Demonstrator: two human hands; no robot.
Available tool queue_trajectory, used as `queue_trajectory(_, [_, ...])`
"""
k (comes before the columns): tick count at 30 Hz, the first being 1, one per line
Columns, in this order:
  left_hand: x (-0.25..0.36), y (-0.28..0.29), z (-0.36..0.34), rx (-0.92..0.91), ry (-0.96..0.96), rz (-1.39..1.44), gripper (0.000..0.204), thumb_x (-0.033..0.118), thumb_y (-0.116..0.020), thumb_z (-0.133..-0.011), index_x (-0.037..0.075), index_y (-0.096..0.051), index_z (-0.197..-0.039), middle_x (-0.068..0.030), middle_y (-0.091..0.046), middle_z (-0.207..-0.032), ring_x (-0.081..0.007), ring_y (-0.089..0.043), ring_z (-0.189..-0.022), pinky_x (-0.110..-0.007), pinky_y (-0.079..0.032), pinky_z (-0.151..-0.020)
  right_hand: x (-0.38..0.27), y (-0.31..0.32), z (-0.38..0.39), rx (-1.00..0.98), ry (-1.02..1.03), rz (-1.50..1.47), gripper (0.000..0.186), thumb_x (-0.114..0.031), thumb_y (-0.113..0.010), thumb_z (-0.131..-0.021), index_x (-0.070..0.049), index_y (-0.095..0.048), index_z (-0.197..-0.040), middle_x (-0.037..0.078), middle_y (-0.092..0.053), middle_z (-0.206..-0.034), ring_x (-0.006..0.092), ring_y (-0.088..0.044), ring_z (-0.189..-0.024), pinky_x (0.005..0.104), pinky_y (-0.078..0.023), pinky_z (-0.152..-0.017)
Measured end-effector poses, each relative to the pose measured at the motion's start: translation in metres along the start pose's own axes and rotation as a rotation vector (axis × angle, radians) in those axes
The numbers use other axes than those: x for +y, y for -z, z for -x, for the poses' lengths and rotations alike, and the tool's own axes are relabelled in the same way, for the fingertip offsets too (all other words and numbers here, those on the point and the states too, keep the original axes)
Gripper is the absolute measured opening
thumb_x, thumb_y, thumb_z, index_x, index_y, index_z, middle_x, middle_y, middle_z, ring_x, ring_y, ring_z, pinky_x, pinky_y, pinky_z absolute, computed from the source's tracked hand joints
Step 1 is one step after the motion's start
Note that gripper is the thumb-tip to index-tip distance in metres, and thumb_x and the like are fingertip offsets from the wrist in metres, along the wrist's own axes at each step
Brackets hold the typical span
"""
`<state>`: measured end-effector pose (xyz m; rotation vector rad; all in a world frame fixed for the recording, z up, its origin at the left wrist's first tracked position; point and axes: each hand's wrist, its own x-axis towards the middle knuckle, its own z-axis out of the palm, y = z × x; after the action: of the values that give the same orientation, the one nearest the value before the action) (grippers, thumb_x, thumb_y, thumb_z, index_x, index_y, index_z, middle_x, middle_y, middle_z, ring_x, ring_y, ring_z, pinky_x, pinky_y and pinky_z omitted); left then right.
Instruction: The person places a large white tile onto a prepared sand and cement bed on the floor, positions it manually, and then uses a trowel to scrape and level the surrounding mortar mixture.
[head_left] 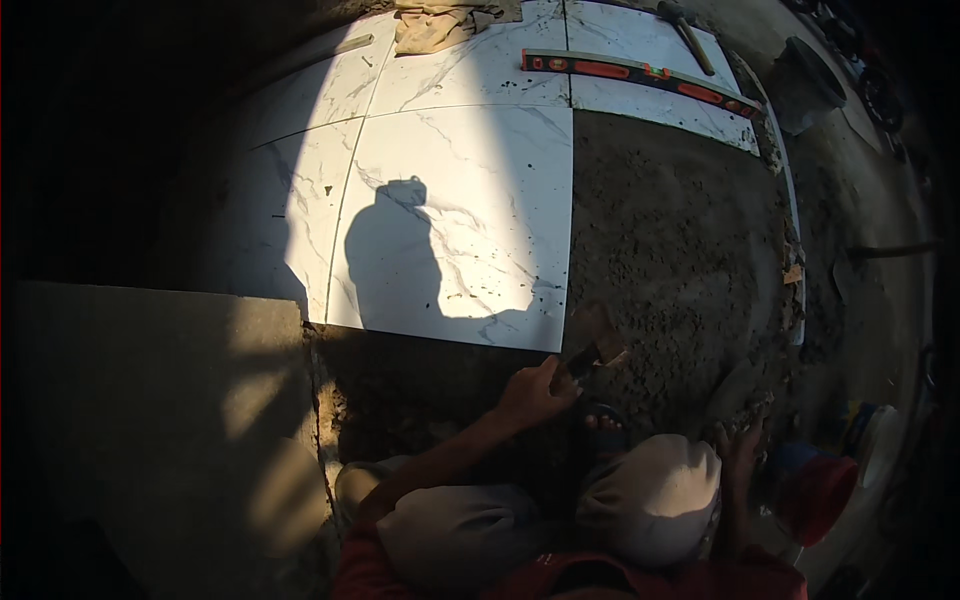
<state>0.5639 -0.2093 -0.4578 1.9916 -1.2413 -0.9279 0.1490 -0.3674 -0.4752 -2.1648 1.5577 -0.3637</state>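
The left hand [535, 395] is closed round a short dark-handled tool [604, 345] over rough, crumbly mortar [680, 220]; the right hand [742, 445] is well apart, its grip unclear. Beside it, a red bucket [825, 500], contents hidden; beyond the left hand, smooth, veined white tiles [480, 160].

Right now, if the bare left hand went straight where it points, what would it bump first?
Beyond the dark-handled tool it holds, the left hand would probably meet the rough dark-grey mortar bed first, though depth is unclear.
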Motion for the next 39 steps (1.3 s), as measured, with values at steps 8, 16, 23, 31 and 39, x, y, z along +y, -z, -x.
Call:
queue_trajectory(8, [0.008,0.021,-0.036,-0.064,-0.244,-0.146,0.045,0.035,-0.067,-0.08,-0.002,-0.053,-0.101,-0.0201,-0.062,-0.078,-0.0375,-0.064,-0.073,-0.045,-0.051,-0.067,-0.256,-0.039,-0.12,-0.996,-0.282,-1.39,0.077,-0.028,-0.064,-0.088,-0.005,-0.019,-0.145,0.021,-0.054,-0.123,0.0319,-0.054,-0.113,0.0435,-0.046,-0.096])
queue_trajectory(16, [0.033,0.108,-0.073,-0.011,-0.308,-0.127,0.061,0.035,-0.07,-0.083,-0.003,-0.046,-0.124,-0.0234,-0.059,-0.112,-0.0371,-0.06,-0.102,-0.044,-0.05,-0.083,-0.269,-0.082,-0.14,-0.704,-0.278,-1.868,0.073,0.003,-0.05,-0.071,-0.008,-0.03,-0.14,0.012,-0.059,-0.092,0.0312,-0.06,-0.104,0.0449,-0.048,-0.092])
queue_trajectory(23, [-0.08,0.168,-0.161,0.203,-0.082,-0.502,0.078,0.043,-0.071,-0.08,0.014,-0.033,-0.142,-0.0203,-0.034,-0.143,-0.0425,-0.038,-0.129,-0.054,-0.038,-0.1,-0.203,-0.07,-0.281,-0.01,-0.222,-1.813,0.04,-0.002,-0.042,-0.078,-0.001,-0.048,-0.118,0.013,-0.059,-0.094,0.0353,-0.059,-0.104,0.0527,-0.041,-0.1])
queue_trajectory(31, [-0.145,0.163,-0.17,0.009,0.359,-0.631,0.095,0.056,-0.073,-0.071,0.03,-0.024,-0.147,-0.015,-0.013,-0.156,-0.0515,-0.021,-0.136,-0.063,-0.036,-0.099,-0.154,-0.072,-0.35,-0.109,-0.177,-1.838,0.02,-0.009,-0.04,-0.084,-0.001,-0.057,-0.077,0.016,-0.062,-0.093,0.0357,-0.06,-0.103,0.0529,-0.042,-0.1])
queue_trajectory(39, [-0.147,0.162,-0.172,0.056,0.325,-0.576,0.095,0.05,-0.077,-0.069,0.028,-0.027,-0.146,-0.0161,-0.014,-0.155,-0.0529,-0.02,-0.136,-0.066,-0.035,-0.098,-0.161,-0.109,-0.346,-0.242,-0.239,-1.841,0.011,-0.006,-0.046,-0.081,0.001,-0.055,-0.079,0.016,-0.061,-0.092,0.0349,-0.059,-0.1,0.0497,-0.045,-0.095])
